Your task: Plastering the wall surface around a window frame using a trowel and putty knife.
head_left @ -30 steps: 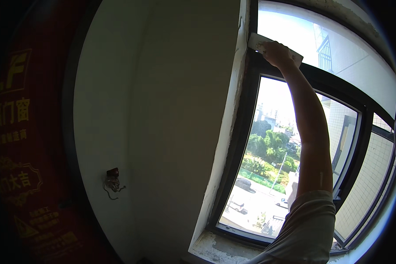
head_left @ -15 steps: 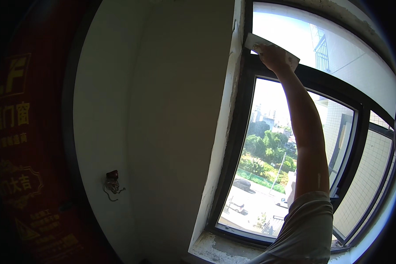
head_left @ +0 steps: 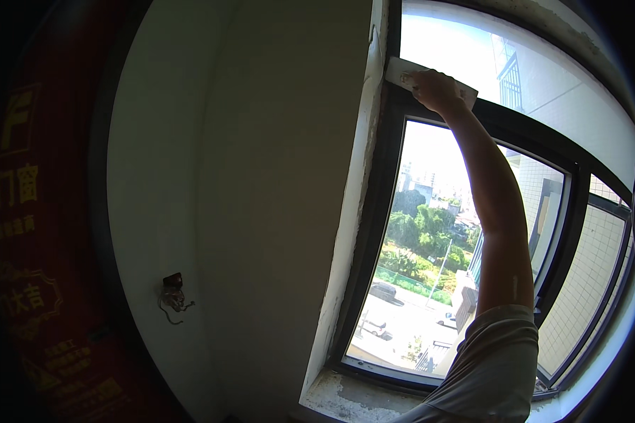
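My right arm reaches up in front of the window, and my right hand (head_left: 439,92) is closed on a flat, pale rectangular plastering trowel (head_left: 398,72). The hand grips it from behind, so the handle is mostly hidden. The trowel's left end lies close to the white plastered window reveal (head_left: 363,141); whether it touches the plaster I cannot tell. Behind the blade runs the dark window frame (head_left: 529,134), at the bar between the upper and lower panes. My left hand is out of view.
A recessed wall box (head_left: 173,282) with loose wires hanging out is in the shaded wall to the left. At far left stands a red printed panel (head_left: 42,247). The rough, patchy window sill (head_left: 353,398) lies below; trees and a road show through the glass.
My right hand and the trowel have shifted slightly left and lower against the window frame. The wall and window have slid a little left in view.
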Motion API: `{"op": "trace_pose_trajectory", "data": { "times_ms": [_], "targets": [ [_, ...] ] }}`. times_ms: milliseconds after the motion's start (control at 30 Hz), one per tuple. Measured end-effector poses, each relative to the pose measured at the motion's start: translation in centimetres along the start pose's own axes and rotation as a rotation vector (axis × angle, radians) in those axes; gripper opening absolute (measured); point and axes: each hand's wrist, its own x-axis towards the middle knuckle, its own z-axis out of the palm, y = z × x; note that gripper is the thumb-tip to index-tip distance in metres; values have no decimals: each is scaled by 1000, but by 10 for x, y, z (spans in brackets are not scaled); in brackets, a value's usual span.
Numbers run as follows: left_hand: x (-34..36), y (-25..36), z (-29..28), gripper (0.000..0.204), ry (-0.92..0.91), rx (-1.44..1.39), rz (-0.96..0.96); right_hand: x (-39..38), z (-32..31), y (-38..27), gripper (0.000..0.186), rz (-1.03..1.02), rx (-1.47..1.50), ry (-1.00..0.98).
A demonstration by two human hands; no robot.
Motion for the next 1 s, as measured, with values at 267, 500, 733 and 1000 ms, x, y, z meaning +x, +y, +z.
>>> {"op": "trace_pose_trajectory", "data": {
  "times_ms": [267, 500, 733, 1000],
  "targets": [
    [28, 3, -18, 43, 91, -19, 11, 5, -13, -1, 31, 166, 35, -64],
    [61, 7, -42, 55, 115, -75, 51, 13, -1, -20, 29, 127, 41, -108],
    [84, 10, -72, 67, 175, -99, 82, 4, 7, -8, 28, 105, 0, -65],
    [121, 23, -91, 81, 238, -141, 117, 12, 19, 0, 30, 92, -1, -41]
  ]
}}
